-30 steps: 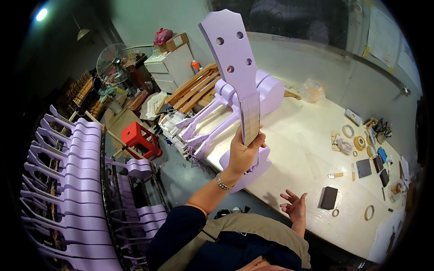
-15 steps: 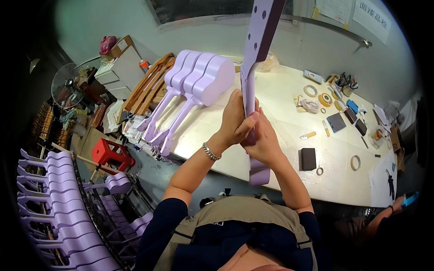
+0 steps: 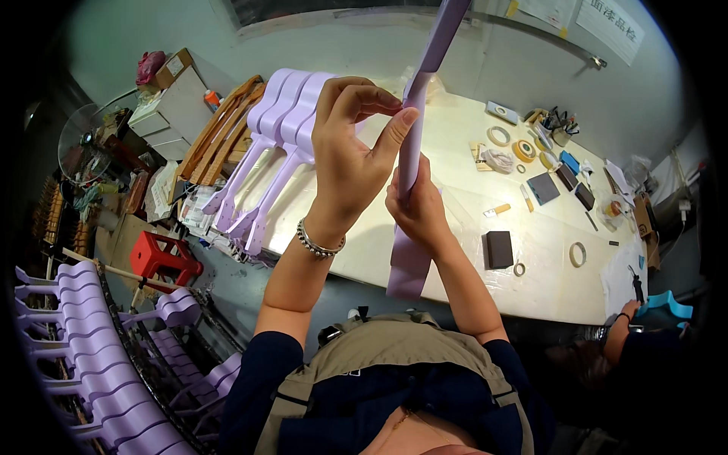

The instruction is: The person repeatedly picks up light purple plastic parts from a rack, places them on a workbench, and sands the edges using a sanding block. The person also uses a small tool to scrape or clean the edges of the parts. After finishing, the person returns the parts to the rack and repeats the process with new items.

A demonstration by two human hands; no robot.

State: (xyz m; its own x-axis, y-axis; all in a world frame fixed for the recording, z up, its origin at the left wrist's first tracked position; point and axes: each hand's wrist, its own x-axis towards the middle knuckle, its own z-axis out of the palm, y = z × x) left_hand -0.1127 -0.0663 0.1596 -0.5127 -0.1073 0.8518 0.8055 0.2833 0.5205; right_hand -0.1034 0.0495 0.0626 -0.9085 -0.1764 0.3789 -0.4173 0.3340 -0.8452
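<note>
A lilac ukulele (image 3: 412,155), unstrung, is held up edge-on before me, its headstock (image 3: 442,34) running to the top of the view and its body (image 3: 409,269) hanging low over the table's front edge. My right hand (image 3: 421,216) is wrapped round the neck just above the body. Higher up, below the headstock, my left hand (image 3: 349,140) pinches the neck's left edge between thumb and bent fingertips. Any small thing between those fingertips is too hidden to make out. Several lilac ukuleles (image 3: 284,106) lie stacked on the table to the left, bodies away from me.
The pale table (image 3: 462,280) carries a dark block (image 3: 499,250), tape rolls (image 3: 523,150), knives (image 3: 497,210) and a pen holder (image 3: 562,135). More lilac ukuleles (image 3: 91,341) hang on a rack at lower left, near a red stool (image 3: 163,258). Another person's hand (image 3: 626,312) shows at right.
My left hand has moved up the neck from beside my right hand and now pinches it higher. The ukulele has turned more edge-on. My view has shifted slightly right.
</note>
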